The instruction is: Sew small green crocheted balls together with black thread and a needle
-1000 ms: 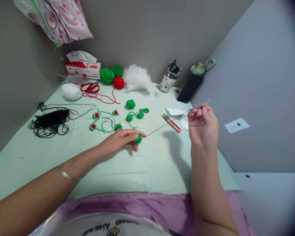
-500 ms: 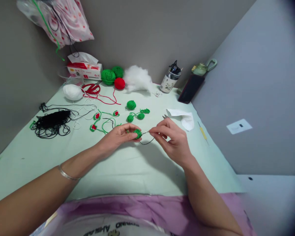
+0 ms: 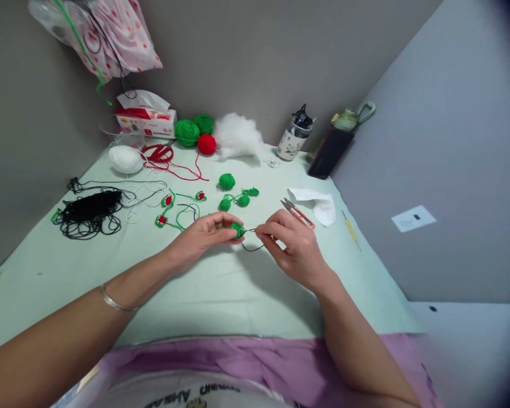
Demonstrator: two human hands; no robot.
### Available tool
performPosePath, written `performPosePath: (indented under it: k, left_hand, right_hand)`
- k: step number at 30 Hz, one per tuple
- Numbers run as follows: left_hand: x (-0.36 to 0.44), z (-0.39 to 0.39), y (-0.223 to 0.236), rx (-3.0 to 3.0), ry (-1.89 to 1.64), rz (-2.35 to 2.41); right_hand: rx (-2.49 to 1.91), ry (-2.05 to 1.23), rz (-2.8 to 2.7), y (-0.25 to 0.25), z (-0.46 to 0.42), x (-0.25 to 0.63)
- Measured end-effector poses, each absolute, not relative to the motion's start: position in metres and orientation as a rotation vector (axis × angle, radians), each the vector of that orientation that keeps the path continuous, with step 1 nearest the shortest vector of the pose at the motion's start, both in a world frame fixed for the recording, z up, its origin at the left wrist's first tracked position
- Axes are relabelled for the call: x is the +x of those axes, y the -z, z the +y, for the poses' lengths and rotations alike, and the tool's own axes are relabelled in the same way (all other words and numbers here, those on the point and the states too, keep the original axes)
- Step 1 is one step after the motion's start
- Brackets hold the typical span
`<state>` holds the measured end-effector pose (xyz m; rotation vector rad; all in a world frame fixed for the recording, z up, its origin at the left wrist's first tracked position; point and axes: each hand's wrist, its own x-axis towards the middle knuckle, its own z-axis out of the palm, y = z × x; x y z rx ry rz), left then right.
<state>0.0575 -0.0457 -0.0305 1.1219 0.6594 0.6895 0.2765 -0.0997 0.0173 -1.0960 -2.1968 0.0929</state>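
My left hand (image 3: 216,229) is closed around a small green crocheted piece (image 3: 237,230), held between thumb and fingers above the table. My right hand (image 3: 291,241) pinches a thin needle (image 3: 250,230) just to the right of that piece. Black yarn (image 3: 251,249) hangs in a loop below, between the two hands. Beyond the right hand lie orange-handled thread snips (image 3: 298,213). Green crocheted pieces with red centres (image 3: 161,221) rest left of my left hand, and small green balls (image 3: 243,200) sit behind it.
A black yarn bundle (image 3: 91,212) lies at the left. Along the back stand a tissue box (image 3: 148,123), green yarn balls (image 3: 187,132), a red one (image 3: 207,144), white stuffing (image 3: 238,136), a pen jar (image 3: 292,141) and a phone (image 3: 330,153). A yellow crochet hook (image 3: 351,229) lies right.
My right hand has shifted slightly left and nearer, closer to the green piece, uncovering more of the snips. My left hand stays almost where it was.
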Motion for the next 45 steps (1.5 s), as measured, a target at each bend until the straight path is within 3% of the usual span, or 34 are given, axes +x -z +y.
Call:
performPosePath:
  k: [18, 35, 45]
  left_hand:
    - [0.059, -0.047, 0.028, 1.263, -0.725, 0.732]
    - [0.058, -0.049, 0.026, 1.188, -0.725, 0.597]
    - [0.063, -0.052, 0.028, 1.246, -0.784, 0.735]
  right_hand:
    - [-1.108, -0.120, -2.229, -0.015, -0.101, 0.275]
    - [-1.119, -0.816, -1.857, -0.011, -0.093, 0.272]
    - [-1.285, -0.775, -1.649, 0.008, -0.090, 0.259]
